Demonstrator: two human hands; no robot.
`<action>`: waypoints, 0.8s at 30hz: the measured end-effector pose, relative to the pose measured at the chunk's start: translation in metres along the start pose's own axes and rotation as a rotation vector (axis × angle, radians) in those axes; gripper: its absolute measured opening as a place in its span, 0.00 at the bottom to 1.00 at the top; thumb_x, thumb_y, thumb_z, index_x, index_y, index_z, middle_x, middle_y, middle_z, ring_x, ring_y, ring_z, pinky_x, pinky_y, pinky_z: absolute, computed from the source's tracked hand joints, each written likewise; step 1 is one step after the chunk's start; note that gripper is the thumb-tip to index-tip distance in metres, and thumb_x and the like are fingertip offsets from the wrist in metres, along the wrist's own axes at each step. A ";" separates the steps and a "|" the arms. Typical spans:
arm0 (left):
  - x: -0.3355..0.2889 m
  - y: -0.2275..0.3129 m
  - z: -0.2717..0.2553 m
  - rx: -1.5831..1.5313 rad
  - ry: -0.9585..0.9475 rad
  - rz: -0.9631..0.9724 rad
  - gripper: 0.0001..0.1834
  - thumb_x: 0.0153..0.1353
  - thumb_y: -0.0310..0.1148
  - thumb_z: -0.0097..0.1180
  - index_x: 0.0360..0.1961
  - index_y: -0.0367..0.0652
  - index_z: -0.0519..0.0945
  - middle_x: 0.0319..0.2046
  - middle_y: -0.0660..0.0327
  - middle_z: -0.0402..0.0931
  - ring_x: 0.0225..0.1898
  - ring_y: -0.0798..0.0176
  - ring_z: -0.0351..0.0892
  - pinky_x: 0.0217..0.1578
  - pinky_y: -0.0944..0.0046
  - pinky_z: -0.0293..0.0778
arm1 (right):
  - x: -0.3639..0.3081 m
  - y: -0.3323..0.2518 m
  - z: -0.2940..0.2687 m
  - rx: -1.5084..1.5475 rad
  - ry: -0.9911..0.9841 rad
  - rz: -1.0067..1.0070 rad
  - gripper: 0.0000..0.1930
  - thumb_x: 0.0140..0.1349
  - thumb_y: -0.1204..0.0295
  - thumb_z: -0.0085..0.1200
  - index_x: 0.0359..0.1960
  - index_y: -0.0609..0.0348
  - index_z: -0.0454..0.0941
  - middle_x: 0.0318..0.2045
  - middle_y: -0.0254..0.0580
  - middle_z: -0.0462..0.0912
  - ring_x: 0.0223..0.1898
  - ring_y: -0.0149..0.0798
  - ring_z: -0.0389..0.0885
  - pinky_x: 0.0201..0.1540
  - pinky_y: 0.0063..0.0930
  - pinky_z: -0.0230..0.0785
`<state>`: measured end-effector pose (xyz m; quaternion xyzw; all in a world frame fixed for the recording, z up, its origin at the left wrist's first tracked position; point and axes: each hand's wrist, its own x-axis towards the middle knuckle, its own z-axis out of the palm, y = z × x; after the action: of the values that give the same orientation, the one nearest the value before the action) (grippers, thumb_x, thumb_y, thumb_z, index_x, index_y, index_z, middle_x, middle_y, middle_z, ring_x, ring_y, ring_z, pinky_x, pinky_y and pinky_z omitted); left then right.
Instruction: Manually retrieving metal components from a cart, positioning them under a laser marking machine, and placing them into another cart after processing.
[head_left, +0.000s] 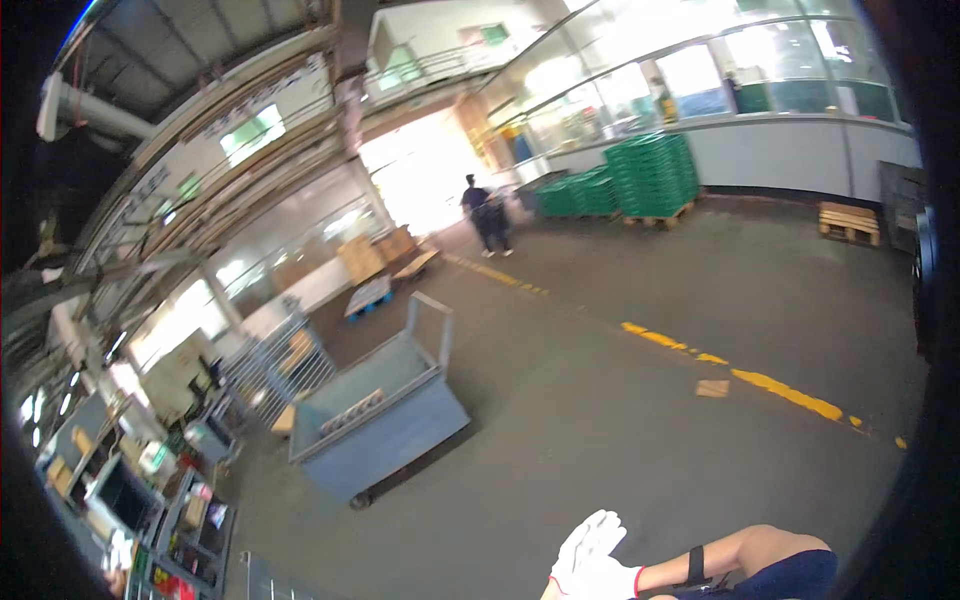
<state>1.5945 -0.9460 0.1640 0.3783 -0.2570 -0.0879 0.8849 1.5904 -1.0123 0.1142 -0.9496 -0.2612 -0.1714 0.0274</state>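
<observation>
Both my hands wear white knitted gloves with red cuffs and meet at the lower edge of the view. My left hand [588, 540] points upward with its fingers stretched out, and nothing shows in it. Against its lower part lies my right hand [606, 578], whose fingers I cannot make out. A black band [697, 565] circles my right forearm, which comes in from the right below a dark blue sleeve [790, 577]. No tool or part shows at either hand.
A blue-grey metal cart [390, 440] with a push handle stands ahead on the left, holding a row of parts [352, 412]. Green stacked crates [655, 175] stand far right of a person [485, 215]. Flat cardboard [712, 388] lies near a yellow floor line [785, 392].
</observation>
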 end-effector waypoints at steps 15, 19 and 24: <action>0.112 0.151 -0.362 1.316 0.191 -0.127 0.28 0.70 0.44 0.42 0.70 0.51 0.67 0.69 0.58 0.62 0.72 0.57 0.58 0.68 0.57 0.56 | 0.347 -0.078 0.210 1.036 -0.134 -0.551 0.17 0.60 0.61 0.55 0.42 0.62 0.84 0.38 0.56 0.83 0.42 0.52 0.81 0.49 0.49 0.71; 0.129 0.190 -0.450 -0.359 0.595 0.035 0.25 0.72 0.39 0.39 0.68 0.47 0.66 0.62 0.55 0.66 0.66 0.52 0.63 0.69 0.56 0.58 | 0.436 -0.105 0.222 0.865 -0.275 -0.703 0.16 0.61 0.59 0.55 0.39 0.60 0.83 0.33 0.52 0.83 0.39 0.49 0.81 0.49 0.47 0.70; 0.159 0.243 -0.538 -0.205 1.012 0.097 0.28 0.72 0.47 0.43 0.68 0.44 0.63 0.56 0.54 0.66 0.62 0.51 0.66 0.71 0.45 0.54 | 0.547 -0.150 0.274 0.831 -0.309 -0.881 0.15 0.63 0.57 0.56 0.34 0.57 0.82 0.28 0.47 0.82 0.34 0.47 0.80 0.50 0.45 0.68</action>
<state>2.0008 -0.4958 0.0869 0.2727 0.1958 0.1223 0.9340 2.0397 -0.5780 0.0370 -0.6766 -0.6739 0.0885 0.2833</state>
